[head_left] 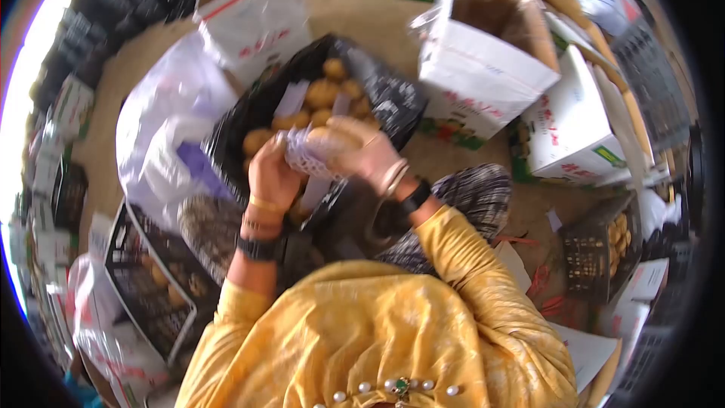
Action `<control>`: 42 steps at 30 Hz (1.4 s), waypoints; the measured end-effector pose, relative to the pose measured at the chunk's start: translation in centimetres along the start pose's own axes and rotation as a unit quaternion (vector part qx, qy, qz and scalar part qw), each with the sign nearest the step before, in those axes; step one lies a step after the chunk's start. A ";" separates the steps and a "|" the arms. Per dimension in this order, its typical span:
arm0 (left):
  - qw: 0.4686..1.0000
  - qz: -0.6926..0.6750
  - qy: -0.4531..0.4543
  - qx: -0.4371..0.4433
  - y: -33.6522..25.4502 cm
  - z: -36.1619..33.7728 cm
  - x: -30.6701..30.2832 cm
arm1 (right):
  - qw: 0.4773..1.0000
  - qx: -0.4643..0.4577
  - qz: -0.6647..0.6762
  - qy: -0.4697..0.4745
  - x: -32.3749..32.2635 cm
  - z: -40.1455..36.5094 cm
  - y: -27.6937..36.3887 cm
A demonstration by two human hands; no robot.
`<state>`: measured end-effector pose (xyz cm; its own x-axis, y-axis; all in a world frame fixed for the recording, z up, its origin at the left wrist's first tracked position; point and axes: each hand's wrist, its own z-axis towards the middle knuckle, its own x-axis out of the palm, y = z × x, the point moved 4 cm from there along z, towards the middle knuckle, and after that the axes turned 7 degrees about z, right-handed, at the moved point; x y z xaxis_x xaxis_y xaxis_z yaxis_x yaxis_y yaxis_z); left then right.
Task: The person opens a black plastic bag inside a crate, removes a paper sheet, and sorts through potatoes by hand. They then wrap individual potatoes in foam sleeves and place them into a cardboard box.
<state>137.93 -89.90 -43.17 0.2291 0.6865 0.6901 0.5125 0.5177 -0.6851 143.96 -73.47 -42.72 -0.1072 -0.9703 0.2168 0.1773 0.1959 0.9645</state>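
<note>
The left hand (272, 175) is clenched on a soft white foam mesh sleeve (304, 153), which is knobbly and tubular. The right hand (371, 153) is curled around a round yellow-brown fruit (326, 136) that touches the sleeve's end. Both are held just above a black perforated plastic crate (393, 94) of similar smooth fruit. An open white cardboard box (487, 68) stands beyond.

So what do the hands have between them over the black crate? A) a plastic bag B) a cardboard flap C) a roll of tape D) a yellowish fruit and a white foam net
D: the left hand grips the white foam net and the right hand the yellowish fruit, above the black crate.
</note>
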 end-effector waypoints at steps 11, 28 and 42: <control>0.978 0.116 0.112 0.135 11.5 7.7 -7.0 | 0.911 0.191 0.346 0.115 1.3 0.1 -0.2; 0.552 0.808 -0.185 0.093 1.3 24.6 -12.0 | 0.975 -0.048 -0.163 -0.140 -9.9 18.1 2.0; 0.581 0.810 -0.017 0.077 4.7 22.4 -20.5 | 0.647 0.232 -0.722 0.085 -3.9 26.9 -18.7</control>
<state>117.07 -90.11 -65.78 0.2900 0.3457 -0.8924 -0.4333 -0.7840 -0.4445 114.77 -69.54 -57.51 0.2820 -0.1838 -0.9417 -0.3041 -0.9480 0.0940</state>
